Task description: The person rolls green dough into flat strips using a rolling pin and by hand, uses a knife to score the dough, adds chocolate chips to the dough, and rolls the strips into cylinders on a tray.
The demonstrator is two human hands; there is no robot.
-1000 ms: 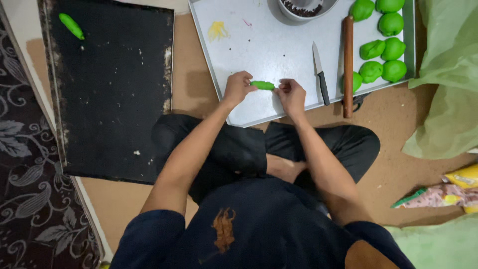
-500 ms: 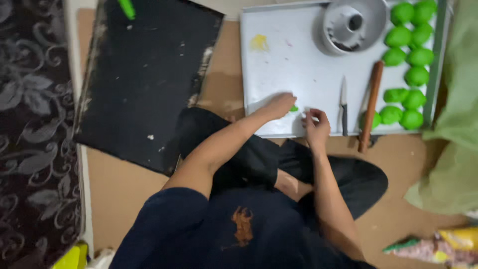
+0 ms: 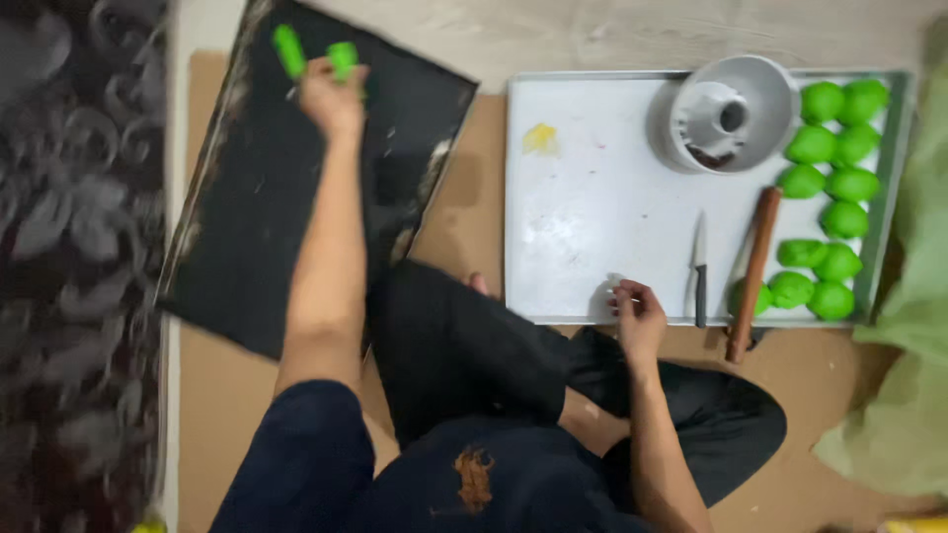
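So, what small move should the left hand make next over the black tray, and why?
Probably lower and release the green piece beside the roll already on the black tray. The left hand holds that piece at the tray's far end, right next to the roll. The right hand rests at the white tray's near edge, holding nothing that I can make out.

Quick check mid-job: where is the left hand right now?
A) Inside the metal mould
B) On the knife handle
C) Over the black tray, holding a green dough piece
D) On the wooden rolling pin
C: the left hand is stretched over the black tray with a green dough piece in its grip, next to another green piece already lying there.
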